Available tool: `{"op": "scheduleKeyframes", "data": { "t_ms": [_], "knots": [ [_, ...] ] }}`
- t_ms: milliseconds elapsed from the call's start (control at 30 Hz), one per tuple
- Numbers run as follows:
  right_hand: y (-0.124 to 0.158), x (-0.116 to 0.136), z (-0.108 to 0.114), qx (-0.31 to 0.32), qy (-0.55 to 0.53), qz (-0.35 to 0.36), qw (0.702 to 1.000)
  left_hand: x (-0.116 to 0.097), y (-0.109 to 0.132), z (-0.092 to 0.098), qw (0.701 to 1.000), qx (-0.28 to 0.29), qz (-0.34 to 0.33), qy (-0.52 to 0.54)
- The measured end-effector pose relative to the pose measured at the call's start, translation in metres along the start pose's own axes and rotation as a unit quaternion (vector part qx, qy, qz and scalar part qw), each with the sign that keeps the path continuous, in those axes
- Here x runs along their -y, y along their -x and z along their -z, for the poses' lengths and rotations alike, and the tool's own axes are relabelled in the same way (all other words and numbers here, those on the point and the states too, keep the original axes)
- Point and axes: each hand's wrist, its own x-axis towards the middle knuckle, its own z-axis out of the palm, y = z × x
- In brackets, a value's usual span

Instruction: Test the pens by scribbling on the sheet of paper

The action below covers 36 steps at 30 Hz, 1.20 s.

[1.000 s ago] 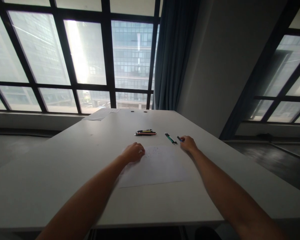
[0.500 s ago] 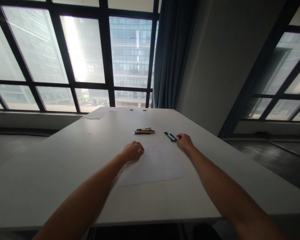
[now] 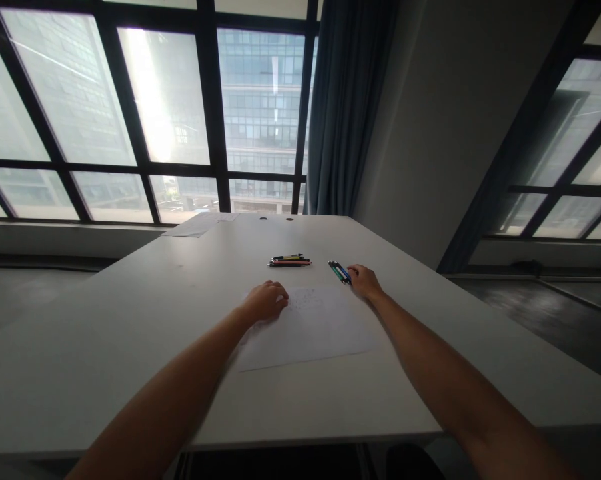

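Note:
A white sheet of paper (image 3: 310, 337) with dark pen marks near its upper part lies in front of me. Over its upper left side rests my left hand (image 3: 265, 301), fingers loosely bent, thumb apart, holding nothing. Just past the sheet's upper right corner is my right hand (image 3: 365, 281). Its fingers are closed on the near part of a blue pen (image 3: 345, 272), whose lower end they partly hide. Left of the blue pen and beside it lies a green pen (image 3: 337, 271). A small bunch of several pens (image 3: 290, 262) lies farther left, beyond the paper.
The white table (image 3: 130, 360) stretches away toward the windows. More paper sheets (image 3: 195, 227) lie at its far left. Two dark round holes (image 3: 289, 219) are near the far edge. A blue curtain (image 3: 335, 113) hangs behind the table.
My right hand has moved slightly left with the blue pen, which now lies closer alongside the green one. My left hand stays in place on the paper.

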Motion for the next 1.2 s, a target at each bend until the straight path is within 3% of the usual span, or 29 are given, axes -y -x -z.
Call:
{"op": "scheduleKeyframes", "data": {
  "t_ms": [167, 333, 500, 667, 1200],
  "knots": [
    [0.005, 0.026, -0.004, -0.021, 0.041, 0.075, 0.996, 0.000, -0.002, 0.001, 1.000, -0.003, 0.021, -0.006],
    [-0.006, 0.072, -0.024, 0.054, 0.107, 0.168, 0.978, 0.000, -0.002, 0.002, 1.000, -0.001, 0.013, -0.001],
    [-0.031, 0.101, -0.048, 0.083, 0.153, 0.178, 0.968, 0.000, -0.002, 0.001, 1.000, -0.003, 0.014, 0.006],
    [-0.042, 0.104, -0.058, 0.083, 0.163, 0.179, 0.966, 0.000, -0.001, -0.001, 1.000, -0.003, 0.014, 0.009],
    [-0.033, 0.106, -0.054, 0.081, 0.185, 0.199, 0.959, 0.003, -0.004, -0.002, 1.000, 0.001, 0.002, 0.009]
  ]
}}
